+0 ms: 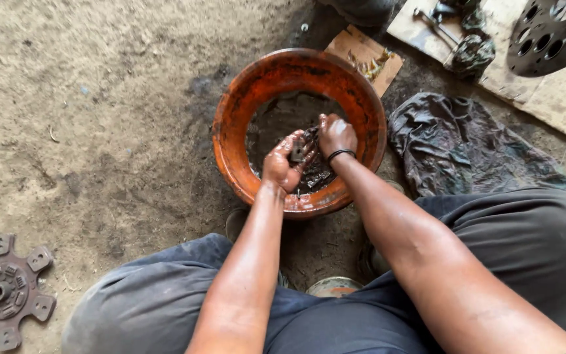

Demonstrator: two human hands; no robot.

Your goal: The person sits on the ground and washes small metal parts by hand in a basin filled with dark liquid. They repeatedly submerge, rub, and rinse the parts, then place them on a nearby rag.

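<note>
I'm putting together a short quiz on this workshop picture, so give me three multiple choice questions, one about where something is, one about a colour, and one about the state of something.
1. Where does the star-shaped metal disc lie?
A. in the basin
B. on the dirt at lower left
C. on the cardboard

2. What colour is the round basin?
A. orange
B. blue
C. white

3. How are the two hands?
A. resting on the knees
B. dry and apart
C. wet, both on a dark metal part over the basin

Answers: 1 B, it sits on bare ground by the left knee. 2 A, its rim and wall are orange. 3 C, the left hand and right hand glisten and grip the part together.
</note>
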